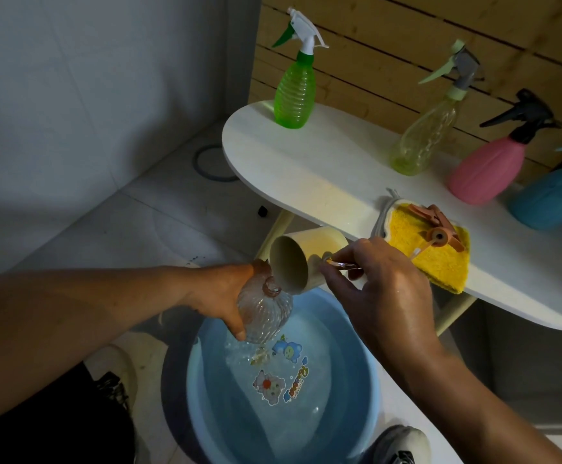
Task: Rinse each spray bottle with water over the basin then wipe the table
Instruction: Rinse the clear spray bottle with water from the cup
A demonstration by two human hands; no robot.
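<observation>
Plastic of the clear ribbed bottle (pixel 266 308) looks thin and springy, so I judge it light even with some water inside, easy to dent if squeezed hard, and slippery now because it is wet. The left hand (pixel 221 296) grips it around the wide ribbed body, fingers curled behind and thumb along the lower side; the ribs give good friction there, and I think this is the right place to hold, better than the narrow neck. The bottle is in the air over the blue basin (pixel 370 333), which stands on the floor beside the table (pixel 323 162) and holds water. Its long axis is tilted: the open threaded mouth points up and toward the camera, the bottom points down and away to the water. The right hand (pixel 378 279) is closed on the handle of a beige cup (pixel 303 259), tipped so its rim touches or nearly touches the mouth (the stream itself is hard to see). The spray head (pixel 440 229) of this bottle seems to lie on the yellow cloth (pixel 440 262) on the table. Four other bottles stand upright on the table: green (pixel 294 92), pale yellow (pixel 425 135), pink (pixel 488 169) and blue (pixel 550 199), their nozzles pointing left.
</observation>
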